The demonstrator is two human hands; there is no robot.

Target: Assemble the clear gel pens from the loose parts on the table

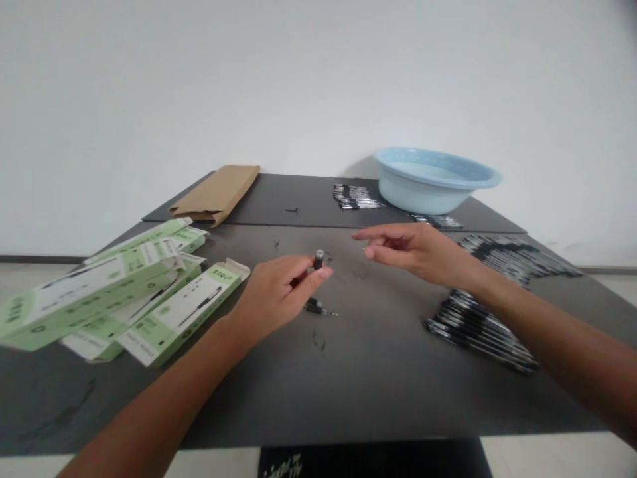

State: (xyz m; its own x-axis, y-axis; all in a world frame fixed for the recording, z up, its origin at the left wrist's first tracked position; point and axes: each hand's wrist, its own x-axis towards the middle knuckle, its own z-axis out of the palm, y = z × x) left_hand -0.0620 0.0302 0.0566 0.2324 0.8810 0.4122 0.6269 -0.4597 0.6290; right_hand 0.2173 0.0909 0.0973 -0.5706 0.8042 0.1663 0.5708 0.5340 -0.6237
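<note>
My left hand (279, 289) is closed, pinching a black pen (319, 259) between thumb and index finger; one end points up and the rest is hidden by the fingers. Below that hand lies a black pen piece with a thin tip (321, 308), partly covered. My right hand (405, 249) hovers over the table to the right, index finger stretched out and thumb apart, with nothing visible between them. Near the right forearm lies a row of black and clear pens (478, 332), with another fanned row of pens (517, 259) behind it.
Green and white pen boxes (186, 309) are piled at left. A brown paper bag (219, 192) lies at the back left. At the back right stands a light blue basin (428, 189), with more pens (354, 197) beside it. A small black piece (291, 210) lies on the dark table (378, 385).
</note>
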